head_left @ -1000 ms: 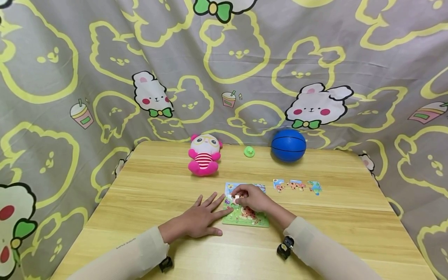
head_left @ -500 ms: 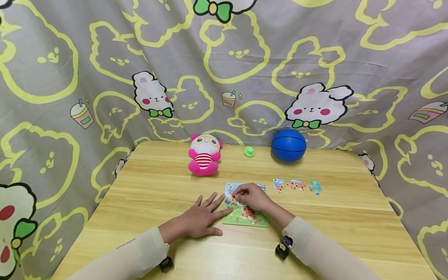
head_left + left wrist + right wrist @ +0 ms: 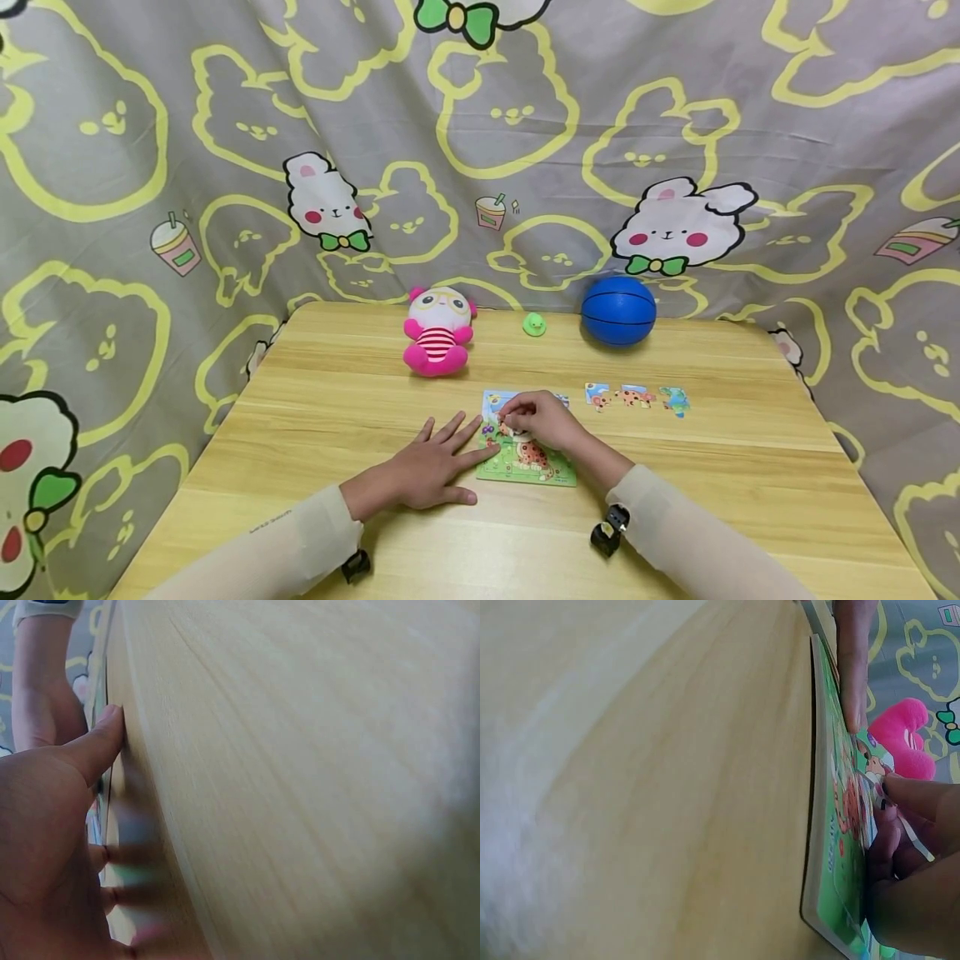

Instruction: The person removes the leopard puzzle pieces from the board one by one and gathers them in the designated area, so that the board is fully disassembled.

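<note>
On the wooden table lies a jigsaw puzzle board (image 3: 493, 469), showing part of a red-spotted animal on green ground. Over its upper part, my right hand (image 3: 546, 423) pinches a small puzzle piece (image 3: 880, 787) between thumb and fingers, close to the board. The fingers hide much of the piece and the spot under it. My left hand (image 3: 433, 472) lies spread with straight fingers, palm down, at the board's left side, its fingertips on the board's edge. To the right of the board are loose puzzle pieces (image 3: 635, 396) with spotted-animal and blue parts.
Toward the back of the table (image 3: 337, 358) sit a pink panda plush (image 3: 437, 333), a small green duck toy (image 3: 534, 325) and a blue ball (image 3: 618, 312). A grey patterned curtain (image 3: 420, 108) hangs behind the table and along both sides.
My right hand has shifted slightly over the board, and the pinched piece, which showed a white patch before, has turned and sits lower. The left hand stays in place.
</note>
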Available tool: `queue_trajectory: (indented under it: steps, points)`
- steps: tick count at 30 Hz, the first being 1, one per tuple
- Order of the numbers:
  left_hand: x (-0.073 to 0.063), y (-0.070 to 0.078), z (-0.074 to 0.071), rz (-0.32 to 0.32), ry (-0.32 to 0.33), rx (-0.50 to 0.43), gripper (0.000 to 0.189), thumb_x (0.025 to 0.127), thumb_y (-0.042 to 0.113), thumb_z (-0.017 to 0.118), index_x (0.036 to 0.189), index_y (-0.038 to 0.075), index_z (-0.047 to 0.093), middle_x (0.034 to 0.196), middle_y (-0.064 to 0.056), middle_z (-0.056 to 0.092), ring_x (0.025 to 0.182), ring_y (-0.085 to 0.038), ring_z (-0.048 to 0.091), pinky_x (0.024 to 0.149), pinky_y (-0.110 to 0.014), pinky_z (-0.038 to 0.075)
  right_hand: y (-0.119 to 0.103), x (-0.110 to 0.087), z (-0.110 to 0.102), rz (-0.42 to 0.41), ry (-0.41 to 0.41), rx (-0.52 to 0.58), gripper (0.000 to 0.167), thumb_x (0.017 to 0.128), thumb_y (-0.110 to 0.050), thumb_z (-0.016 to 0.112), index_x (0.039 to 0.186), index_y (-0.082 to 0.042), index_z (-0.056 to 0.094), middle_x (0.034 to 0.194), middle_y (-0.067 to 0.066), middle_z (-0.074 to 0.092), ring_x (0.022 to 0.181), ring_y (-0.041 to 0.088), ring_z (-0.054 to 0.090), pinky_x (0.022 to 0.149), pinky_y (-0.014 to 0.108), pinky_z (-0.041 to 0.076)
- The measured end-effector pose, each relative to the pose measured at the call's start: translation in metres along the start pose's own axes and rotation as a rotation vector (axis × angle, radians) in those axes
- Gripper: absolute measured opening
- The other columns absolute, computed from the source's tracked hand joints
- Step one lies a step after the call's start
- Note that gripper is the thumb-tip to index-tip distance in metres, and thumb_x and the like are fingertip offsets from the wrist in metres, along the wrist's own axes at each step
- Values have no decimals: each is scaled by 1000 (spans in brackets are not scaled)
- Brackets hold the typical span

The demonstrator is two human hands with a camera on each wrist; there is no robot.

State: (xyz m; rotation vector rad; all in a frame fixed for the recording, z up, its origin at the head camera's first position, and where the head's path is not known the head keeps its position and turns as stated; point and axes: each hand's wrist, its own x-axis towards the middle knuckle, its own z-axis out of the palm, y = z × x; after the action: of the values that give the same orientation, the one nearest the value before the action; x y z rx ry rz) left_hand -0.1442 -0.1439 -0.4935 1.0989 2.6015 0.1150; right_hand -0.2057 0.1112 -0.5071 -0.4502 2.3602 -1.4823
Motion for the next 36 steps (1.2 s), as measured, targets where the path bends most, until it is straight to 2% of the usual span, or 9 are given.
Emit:
queue_trajectory:
  steps: [7, 13, 17, 23, 29, 36]
  points:
    - [1, -1, 3, -6, 0, -3, 76, 99, 68, 46, 165, 42, 18, 174, -6, -1, 159, -36, 2, 118, -72, 16, 3, 1, -5, -25, -2, 5, 12, 99, -12, 70, 107, -6, 78, 92, 5, 73, 80, 16, 63, 73, 32, 53]
    - [1, -2, 3, -2, 3, 0, 76, 99, 69, 45, 165, 43, 17, 174, -6, -2, 159, -36, 1, 118, -72, 16, 1, -2, -12, -42, -2, 21, 15, 100, -12, 69, 110, -4, 76, 94, 10, 72, 80, 19, 63, 69, 31, 53]
    - [1, -2, 3, -2, 4, -5, 75, 99, 68, 45, 165, 43, 17, 174, -6, -1, 159, -36, 1, 118, -72, 15, 0, -7, -19, -28, 3, 42, 16, 101, -11, 67, 112, -4, 76, 93, 10, 72, 77, 21, 62, 66, 31, 53]
    - [1, -2, 2, -7, 0, -4, 75, 99, 68, 45, 164, 43, 18, 174, -7, 0, 159, -37, 2, 118, -72, 16, 7, -12, -30, -27, -8, 35, 16, 102, -11, 66, 113, -5, 76, 94, 10, 72, 79, 24, 66, 70, 35, 56]
    - [2, -3, 4, -7, -1, -1, 75, 99, 69, 44, 164, 44, 17, 174, -6, -1, 159, -36, 1, 118, -72, 16, 13, -21, -40, -6, 8, 6, 16, 101, -13, 68, 112, -7, 77, 97, 6, 72, 82, 20, 64, 72, 33, 55]
    - [2, -3, 6, -6, 2, 0, 75, 100, 69, 44, 164, 44, 17, 174, -6, -1, 159, -36, 1, 118, -72, 16, 20, -34, -53, 21, 26, 6, 17, 100, -11, 68, 114, -4, 76, 100, 8, 72, 83, 19, 61, 69, 30, 52]
